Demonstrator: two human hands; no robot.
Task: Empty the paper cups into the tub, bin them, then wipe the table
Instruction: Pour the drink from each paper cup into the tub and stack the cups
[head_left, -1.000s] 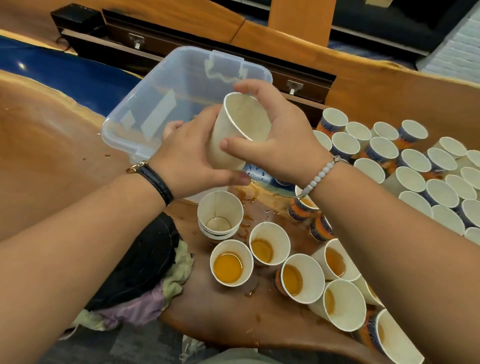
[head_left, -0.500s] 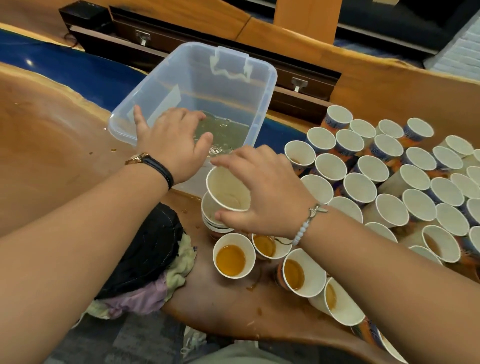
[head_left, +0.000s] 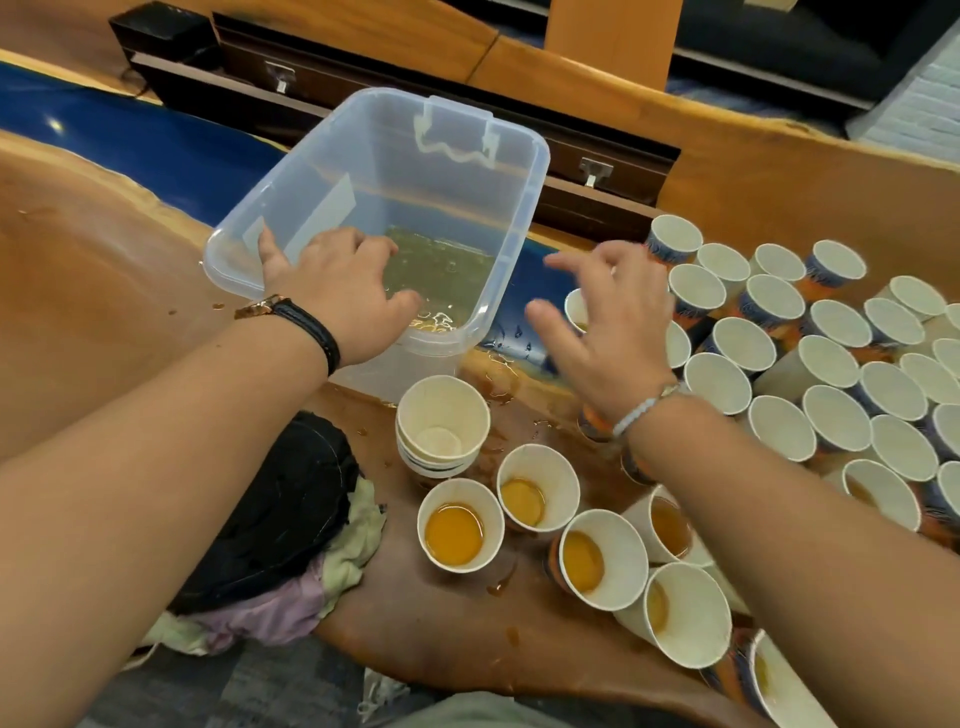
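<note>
A clear plastic tub (head_left: 530, 171) with a little yellowish liquid in its bottom stands at the back of the wooden table (head_left: 93, 291). My left hand (head_left: 343, 296) hovers over the tub's near rim with fingers relaxed, holding nothing. My right hand (head_left: 602, 322) is spread and blurred above the cups to the tub's right, holding nothing. A stack of empty paper cups (head_left: 441, 426) stands just in front of the tub. Several cups with orange liquid (head_left: 457, 525) stand nearer me. Many more cups (head_left: 831, 374) crowd the right side.
A heap of cloths (head_left: 280, 525), black, pale green and pink, lies at the table's near left edge. Spilled drops and a puddle (head_left: 498, 379) wet the wood by the tub. Dark drawers (head_left: 597, 171) run behind the table.
My right hand set the emptied cup into the stack and has lifted away to the right over the full cups. My left hand stayed by the tub's rim.
</note>
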